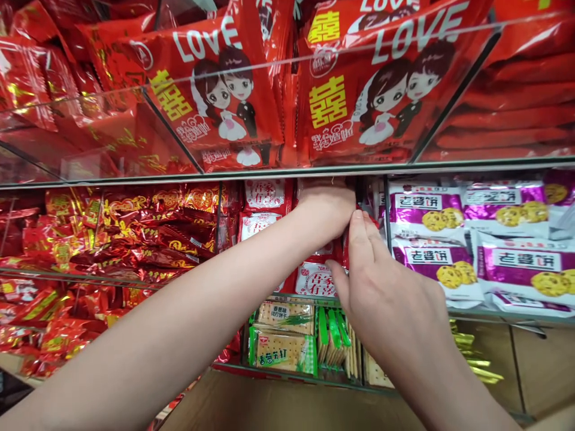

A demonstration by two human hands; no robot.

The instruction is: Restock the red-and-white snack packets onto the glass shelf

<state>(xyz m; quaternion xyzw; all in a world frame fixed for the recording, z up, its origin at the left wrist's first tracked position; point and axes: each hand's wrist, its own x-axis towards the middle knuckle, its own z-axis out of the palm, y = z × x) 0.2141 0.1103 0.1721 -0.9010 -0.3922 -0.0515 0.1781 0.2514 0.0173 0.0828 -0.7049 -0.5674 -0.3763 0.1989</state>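
My left hand [326, 206] reaches deep into the middle bin, under the shelf above. Its fingers are hidden, so whatever they touch does not show. Close by on the right, my right hand [386, 287] lies at the front of the same bin, with its fingers stretched forward together and the thumb apart. Its fingertips reach the red packets beside my left wrist. Red-and-white snack packets [317, 279] with Chinese lettering lie under and around both hands. Another such packet [260, 224] shows left of my left wrist.
Large red "LOVE" bags [381, 90] fill the shelf above, behind a clear plastic front. Purple-and-white cookie packets [429, 266] lie in the bin on the right. Shiny red-gold packets [153, 230] fill the left bin. Green-edged cracker packs [283, 350] sit below.
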